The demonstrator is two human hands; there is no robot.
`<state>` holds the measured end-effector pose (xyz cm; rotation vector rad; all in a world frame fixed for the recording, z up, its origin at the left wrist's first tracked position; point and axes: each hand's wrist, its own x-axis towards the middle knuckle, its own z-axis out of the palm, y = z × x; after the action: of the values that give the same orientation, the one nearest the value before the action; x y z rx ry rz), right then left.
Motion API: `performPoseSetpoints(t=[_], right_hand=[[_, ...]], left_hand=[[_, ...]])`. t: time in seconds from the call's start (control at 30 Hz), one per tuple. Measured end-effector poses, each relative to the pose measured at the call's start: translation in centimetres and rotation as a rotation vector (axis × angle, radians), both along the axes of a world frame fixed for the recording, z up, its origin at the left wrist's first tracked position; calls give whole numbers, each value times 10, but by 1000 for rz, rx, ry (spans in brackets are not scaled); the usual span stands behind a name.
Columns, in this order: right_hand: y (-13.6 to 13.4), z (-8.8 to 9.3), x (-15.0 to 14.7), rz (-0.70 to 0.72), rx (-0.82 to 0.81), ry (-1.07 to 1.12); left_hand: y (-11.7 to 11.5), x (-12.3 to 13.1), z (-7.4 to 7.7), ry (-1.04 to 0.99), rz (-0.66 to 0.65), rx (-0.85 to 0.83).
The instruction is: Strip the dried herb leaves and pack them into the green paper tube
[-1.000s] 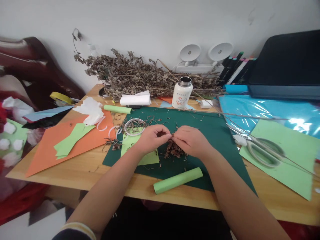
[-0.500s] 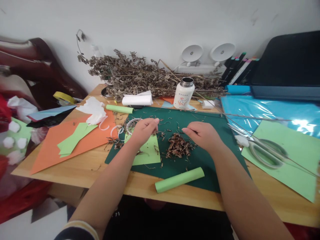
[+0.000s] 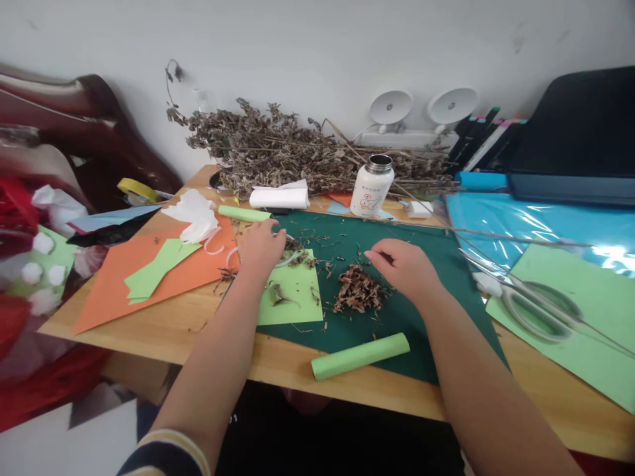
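Observation:
My left hand (image 3: 260, 248) reaches left over the dark green sheet (image 3: 456, 277), its fingers curled down onto a white tape ring (image 3: 290, 259) that it partly hides. My right hand (image 3: 404, 268) rests on the same sheet beside a small pile of dried leaf bits (image 3: 360, 297). Its thumb and fingers are pinched together, and what is in them is too small to make out. A light green paper square (image 3: 290, 297) with a few leaf scraps lies below my left hand.
A rolled light green paper (image 3: 360, 356) lies near the table's front edge. Scissors (image 3: 536, 307) lie on green paper at the right. Dried branches (image 3: 297, 149), a white bottle (image 3: 372, 186) and a white roll (image 3: 278, 196) stand at the back. Orange paper (image 3: 109, 297) lies left.
My hands, which were pinching together above the leaf pile, have parted. The left hand moved left to the tape ring and the right drew slightly right. The view shifted a little left.

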<state>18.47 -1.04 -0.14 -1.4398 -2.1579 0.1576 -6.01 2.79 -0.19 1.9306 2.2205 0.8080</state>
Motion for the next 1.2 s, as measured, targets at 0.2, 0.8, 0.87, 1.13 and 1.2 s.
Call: performPoseSetpoints(t=[0.2, 0.8, 0.87, 1.13, 1.2], right_hand=[[14, -16, 17, -287, 120, 87], [-5, -7, -23, 230, 69, -123], [-5, -8, -25, 223, 64, -140], [-2, -6, -14, 137, 75, -132], [-1, -6, -9, 104, 68, -84]], left_hand=[[-15, 22, 5, 264, -454, -92], [-34, 50, 11, 286, -804, -36], [-35, 52, 11, 275, -824, -21], [-32, 47, 10, 164, -718, 64], [-30, 44, 11, 137, -673, 78]])
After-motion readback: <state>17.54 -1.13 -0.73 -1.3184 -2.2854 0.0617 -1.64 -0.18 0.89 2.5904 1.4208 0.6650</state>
